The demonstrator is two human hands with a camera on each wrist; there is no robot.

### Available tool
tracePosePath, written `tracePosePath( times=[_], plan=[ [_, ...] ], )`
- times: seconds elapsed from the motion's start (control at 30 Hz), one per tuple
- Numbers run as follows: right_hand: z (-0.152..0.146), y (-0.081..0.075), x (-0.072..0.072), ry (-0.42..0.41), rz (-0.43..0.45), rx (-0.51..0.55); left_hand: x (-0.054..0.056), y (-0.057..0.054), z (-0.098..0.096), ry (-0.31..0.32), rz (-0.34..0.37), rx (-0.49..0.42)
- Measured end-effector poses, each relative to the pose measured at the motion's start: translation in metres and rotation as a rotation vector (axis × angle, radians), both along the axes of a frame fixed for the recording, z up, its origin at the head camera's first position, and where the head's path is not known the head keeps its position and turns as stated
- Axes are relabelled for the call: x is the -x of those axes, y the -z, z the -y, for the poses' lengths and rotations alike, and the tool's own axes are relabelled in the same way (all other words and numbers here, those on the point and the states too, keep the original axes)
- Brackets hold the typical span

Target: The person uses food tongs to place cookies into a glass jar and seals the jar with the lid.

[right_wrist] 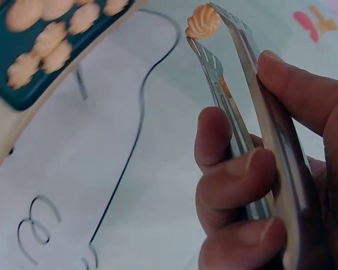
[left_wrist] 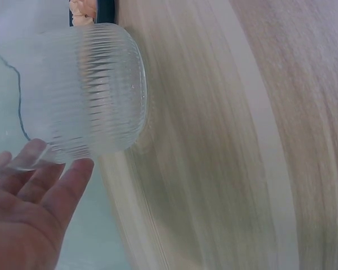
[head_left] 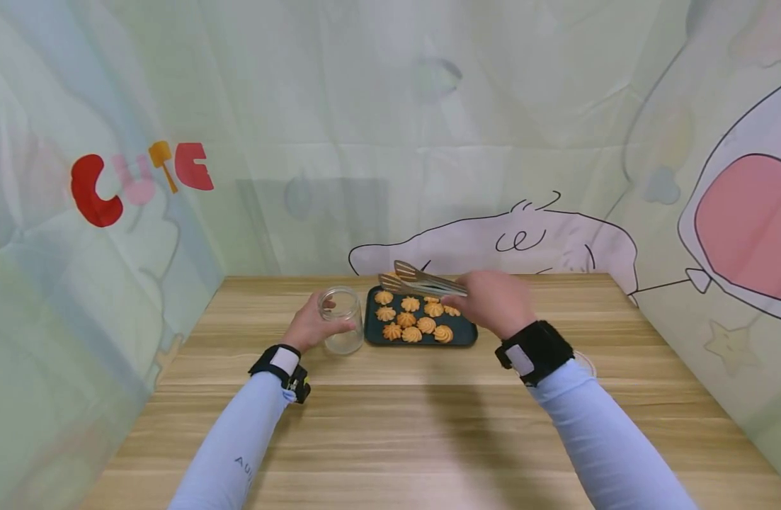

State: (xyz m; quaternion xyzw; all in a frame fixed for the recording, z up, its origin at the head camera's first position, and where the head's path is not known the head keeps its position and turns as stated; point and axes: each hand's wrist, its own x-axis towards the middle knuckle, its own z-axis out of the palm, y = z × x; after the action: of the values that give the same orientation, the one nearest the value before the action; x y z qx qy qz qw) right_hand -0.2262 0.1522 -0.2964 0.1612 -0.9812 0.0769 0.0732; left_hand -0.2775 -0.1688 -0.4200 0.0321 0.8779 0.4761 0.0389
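My left hand [head_left: 314,324] grips a clear glass jar [head_left: 345,341], thumb in front and fingers round the far side. Ribbed glass marks the jar [left_wrist: 107,90] in the left wrist view, its mouth uncovered and nothing inside. Metal tongs [head_left: 428,285] are held in my right hand [head_left: 500,301] above a dark tray [head_left: 460,342]. Between the slotted tips of the tongs [right_wrist: 270,129] sits one swirled cookie [right_wrist: 203,21], lifted off the tray. Several golden piped cookies [head_left: 406,319] lie in the tray, just right of the jar.
A wooden table [head_left: 377,439] carries everything and ends at a printed cloth backdrop [head_left: 314,156]. Behind my right wrist, a round pale rim [head_left: 585,363] peeks out, mostly hidden. Both wrists wear black straps.
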Motion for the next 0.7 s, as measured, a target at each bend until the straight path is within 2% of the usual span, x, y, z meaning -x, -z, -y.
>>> tracePosePath(
  times=[0.23, 0.4, 0.7],
  plan=[
    [0.036, 0.0, -0.001, -0.066, -0.026, 0.038, 0.0, 0.001, 0.002, 0.001, -0.021, 0.011],
    [0.057, 0.003, -0.003, -0.072, -0.042, 0.038, -0.001, 0.0, 0.002, 0.006, -0.016, 0.008],
    [0.074, 0.012, -0.005, -0.079, -0.023, 0.051, 0.002, 0.002, 0.003, 0.003, -0.015, 0.007]
  ],
)
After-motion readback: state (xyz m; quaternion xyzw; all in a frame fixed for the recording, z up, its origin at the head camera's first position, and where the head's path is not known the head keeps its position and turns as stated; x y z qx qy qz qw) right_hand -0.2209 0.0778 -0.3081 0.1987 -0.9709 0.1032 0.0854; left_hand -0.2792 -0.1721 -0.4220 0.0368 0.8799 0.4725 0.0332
